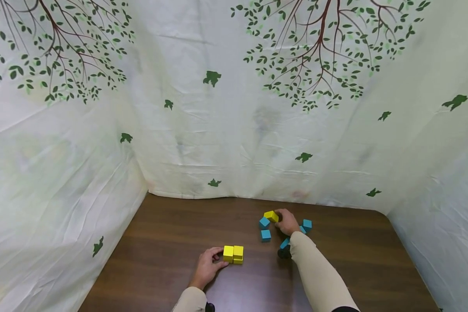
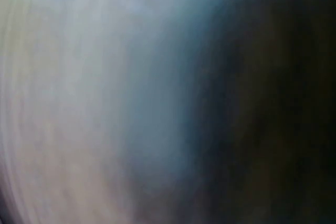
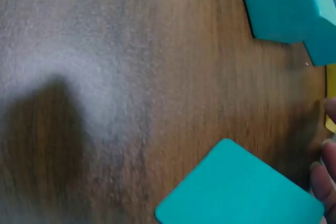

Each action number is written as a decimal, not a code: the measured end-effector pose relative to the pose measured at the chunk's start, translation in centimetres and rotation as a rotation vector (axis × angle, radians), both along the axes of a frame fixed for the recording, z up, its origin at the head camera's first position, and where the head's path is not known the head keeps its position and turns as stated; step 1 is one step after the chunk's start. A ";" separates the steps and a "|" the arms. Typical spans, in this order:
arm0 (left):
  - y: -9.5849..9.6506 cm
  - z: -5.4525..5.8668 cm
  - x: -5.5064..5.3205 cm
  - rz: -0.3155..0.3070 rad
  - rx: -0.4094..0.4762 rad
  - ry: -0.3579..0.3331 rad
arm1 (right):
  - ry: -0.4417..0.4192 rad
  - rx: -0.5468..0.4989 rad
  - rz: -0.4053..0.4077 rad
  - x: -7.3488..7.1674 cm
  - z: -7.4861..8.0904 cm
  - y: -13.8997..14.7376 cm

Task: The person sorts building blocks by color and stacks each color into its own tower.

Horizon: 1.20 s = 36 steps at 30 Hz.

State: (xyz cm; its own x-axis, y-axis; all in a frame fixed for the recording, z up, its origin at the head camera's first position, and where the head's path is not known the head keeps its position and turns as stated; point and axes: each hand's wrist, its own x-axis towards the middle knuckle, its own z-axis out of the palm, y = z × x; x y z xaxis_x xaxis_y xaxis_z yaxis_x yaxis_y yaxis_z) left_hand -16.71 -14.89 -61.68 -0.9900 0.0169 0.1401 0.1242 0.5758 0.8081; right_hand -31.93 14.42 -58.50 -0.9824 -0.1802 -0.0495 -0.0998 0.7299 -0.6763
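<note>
Pale, wrinkled cloth (image 1: 238,143), printed with leafy brown branches and green birds, hangs behind and on both sides of a brown wood-grained tabletop (image 1: 171,225). Two blue blocks (image 1: 265,235) lie just left of the right hand (image 1: 286,222), while the beige right sleeve (image 1: 316,273) and that hand partly cover more blue blocks (image 1: 307,225) on the other side. Close up, the right wrist view shows them smooth and flat-faced with softly rounded corners, on a tabletop that catches a hazy glare. The right hand pinches a yellow block (image 1: 271,216) at the far end of the two blue ones. Nearer the person, the left hand (image 1: 206,268) has its thumb and forefinger spread wide against the left side of a tight cluster of boxy yellow blocks (image 1: 233,254). Only blur shows in the left wrist view.
</note>
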 end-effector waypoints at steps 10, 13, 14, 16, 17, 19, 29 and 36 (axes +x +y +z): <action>0.1 -0.2 -0.1 0.005 0.002 0.035 | 0.020 0.075 -0.062 0.5 0.0 -1.0; 0.1 -0.1 -0.1 0.004 0.008 0.031 | 0.015 0.095 -0.079 0.6 0.0 -1.2; 0.1 0.0 -0.1 0.002 0.007 0.033 | 0.014 0.097 -0.085 0.6 0.0 -1.2; 0.1 0.0 -0.1 -0.002 0.001 0.040 | 0.017 0.096 -0.091 0.7 0.1 -1.3; 0.1 0.1 0.0 -0.001 0.003 0.038 | 0.020 0.097 -0.092 0.7 0.0 -1.3; 0.1 0.1 0.0 -0.003 0.001 0.039 | 0.028 0.094 -0.096 0.8 0.0 -1.4; -0.1 0.0 0.1 -0.047 0.051 0.139 | 0.071 0.074 -0.116 1.3 -0.3 -1.4; 0.1 0.0 0.0 -0.005 0.002 0.016 | 0.099 0.068 -0.134 2.1 -0.5 -1.4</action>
